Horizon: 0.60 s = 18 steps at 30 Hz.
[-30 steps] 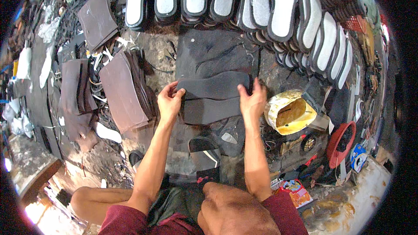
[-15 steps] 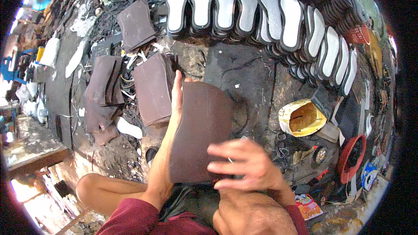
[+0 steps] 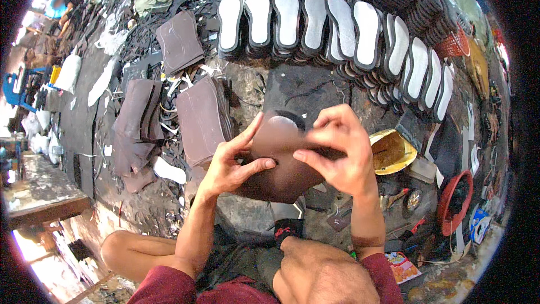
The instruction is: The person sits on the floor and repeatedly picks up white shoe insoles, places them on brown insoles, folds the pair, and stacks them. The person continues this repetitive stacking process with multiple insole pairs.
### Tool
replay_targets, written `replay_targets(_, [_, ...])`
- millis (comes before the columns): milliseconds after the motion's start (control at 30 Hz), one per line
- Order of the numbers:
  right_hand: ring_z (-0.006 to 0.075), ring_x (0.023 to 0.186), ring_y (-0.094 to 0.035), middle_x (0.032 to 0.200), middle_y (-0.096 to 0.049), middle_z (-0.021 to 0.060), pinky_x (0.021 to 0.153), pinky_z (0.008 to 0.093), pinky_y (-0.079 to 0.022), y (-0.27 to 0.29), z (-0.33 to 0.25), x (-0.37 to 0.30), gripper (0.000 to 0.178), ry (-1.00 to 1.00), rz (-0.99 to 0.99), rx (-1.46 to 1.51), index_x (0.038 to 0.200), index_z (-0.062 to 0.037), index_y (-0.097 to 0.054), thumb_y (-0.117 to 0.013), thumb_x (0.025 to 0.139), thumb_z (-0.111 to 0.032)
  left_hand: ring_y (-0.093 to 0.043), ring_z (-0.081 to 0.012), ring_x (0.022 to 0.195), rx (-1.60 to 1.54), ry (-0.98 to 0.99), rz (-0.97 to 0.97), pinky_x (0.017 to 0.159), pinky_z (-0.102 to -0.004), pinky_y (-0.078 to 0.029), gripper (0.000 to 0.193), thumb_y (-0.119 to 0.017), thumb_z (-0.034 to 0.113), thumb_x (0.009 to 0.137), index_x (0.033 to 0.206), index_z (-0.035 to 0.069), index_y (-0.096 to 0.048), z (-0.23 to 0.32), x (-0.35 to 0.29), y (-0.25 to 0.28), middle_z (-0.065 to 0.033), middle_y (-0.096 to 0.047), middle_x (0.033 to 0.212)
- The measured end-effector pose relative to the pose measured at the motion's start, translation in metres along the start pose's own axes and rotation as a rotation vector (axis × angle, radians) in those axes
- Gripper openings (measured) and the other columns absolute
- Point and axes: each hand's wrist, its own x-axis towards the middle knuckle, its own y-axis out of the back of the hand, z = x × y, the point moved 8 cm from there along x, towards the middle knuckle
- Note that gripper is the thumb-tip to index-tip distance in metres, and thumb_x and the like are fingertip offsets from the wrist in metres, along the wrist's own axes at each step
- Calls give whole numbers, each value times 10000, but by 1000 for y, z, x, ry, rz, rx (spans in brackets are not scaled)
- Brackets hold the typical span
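Observation:
A dark brown sheet [image 3: 275,183] is raised in front of me, bent and partly blurred. My left hand [image 3: 239,160] grips its left side, with the thumb across the near face. On the right side, my right hand [image 3: 343,149] has its thumb against the sheet and its fingers curled; the fingertips are smeared by motion. At the sheet's far end shows a rounded shape with a pale patch and a black rim [image 3: 291,117]; I cannot make out what it is.
Stacked black soles with white tops [image 3: 287,19] curve across the far side. Brown sheets [image 3: 201,118] lie in piles at left. At right are a yellow-rimmed container [image 3: 391,155] and a red basin [image 3: 454,202]. A wooden bench [image 3: 45,202] stands at the left edge.
The brown sheet has been tilted and bent away from its flat, upright pose. My left hand has shifted to grip its side, and my right hand has moved up and away from me to the sheet.

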Motion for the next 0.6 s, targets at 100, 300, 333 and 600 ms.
replay_targets(100, [231,788,-637,1123,-670,66,687,344,-515,12,-28,-6,231,180,89,-168,881,-150,-741,-864,686,-165,-616,-168,1155,90,-70,11,996,-345,-479,808,-834,117,804,1494,33,-423,16,0,-5,-147,-658,1303])
replay_targets(300, [256,908,-691,981,-713,135,785,339,-538,10,-5,-10,282,35,91,-58,893,-17,-700,-875,679,-74,-600,-158,1180,-1,-116,-56,1016,-328,-461,700,-776,74,854,1472,15,-452,13,-4,-10,-137,-650,1318])
replay_targets(333, [257,907,-692,982,-712,141,785,338,-539,11,-1,-12,278,0,103,-30,893,-14,-698,-873,685,-72,-599,-153,1180,14,-129,-64,1018,-326,-459,691,-765,70,865,1476,19,-447,17,-3,-11,-130,-650,1319])
replay_targets(600, [149,941,-689,1017,-734,96,859,285,-538,-16,40,-26,299,-506,-38,448,1093,2,-717,-793,822,-101,-632,-113,974,-384,227,56,867,-278,-506,329,-635,225,996,1240,5,-653,7,12,-18,-58,-711,1069])
